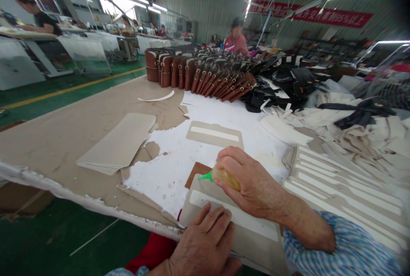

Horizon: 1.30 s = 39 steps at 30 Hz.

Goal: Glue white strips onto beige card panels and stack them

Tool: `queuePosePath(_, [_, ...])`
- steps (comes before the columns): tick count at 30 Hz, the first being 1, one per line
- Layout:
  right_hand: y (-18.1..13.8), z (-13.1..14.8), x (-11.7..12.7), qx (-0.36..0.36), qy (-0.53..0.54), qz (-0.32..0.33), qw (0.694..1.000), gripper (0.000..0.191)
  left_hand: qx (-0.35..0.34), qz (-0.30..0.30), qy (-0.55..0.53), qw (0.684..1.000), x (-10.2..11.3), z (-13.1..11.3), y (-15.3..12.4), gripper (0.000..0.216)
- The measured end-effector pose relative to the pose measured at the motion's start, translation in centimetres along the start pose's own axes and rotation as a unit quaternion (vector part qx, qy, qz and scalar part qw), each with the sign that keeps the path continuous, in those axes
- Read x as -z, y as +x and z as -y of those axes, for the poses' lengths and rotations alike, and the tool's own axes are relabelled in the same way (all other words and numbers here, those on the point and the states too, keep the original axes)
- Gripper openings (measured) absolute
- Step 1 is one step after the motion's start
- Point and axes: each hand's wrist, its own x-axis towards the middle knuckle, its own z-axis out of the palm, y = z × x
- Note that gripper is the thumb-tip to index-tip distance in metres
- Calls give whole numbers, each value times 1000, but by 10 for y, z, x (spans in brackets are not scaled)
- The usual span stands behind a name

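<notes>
While the left hand (208,237) lies flat on a beige panel (256,247) on the bench (64,126), the right hand (248,182) closes its fingers round an amber-filled bottle (226,177), green nozzle (206,177) over the panel.

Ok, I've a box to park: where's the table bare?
Most room: tan cover left of the panel stack, to the table's near edge. Less: white paper between stack and the panel under the left hand. Crowded: the right, with striped panels, scraps and black bags; brown bags pack the back.

One head-worn view, forward and down, close above the beige panel (249,244) and worktable (64,130)
</notes>
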Motion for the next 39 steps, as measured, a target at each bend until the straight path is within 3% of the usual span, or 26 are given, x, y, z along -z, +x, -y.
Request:
queuePosePath(20, [-15,-8,20,-53,-24,42,997,12,12,23,-12,1000,1,-2,-2,47])
queuePosePath(33, [13,-5,4,-39,1,34,999,6,8,9,-14,1000,-1,-1,-3,46])
queuePosePath(39, [7,-7,9,-42,-1,32,999,5,6,34,-16,999,-2,0,-4,48])
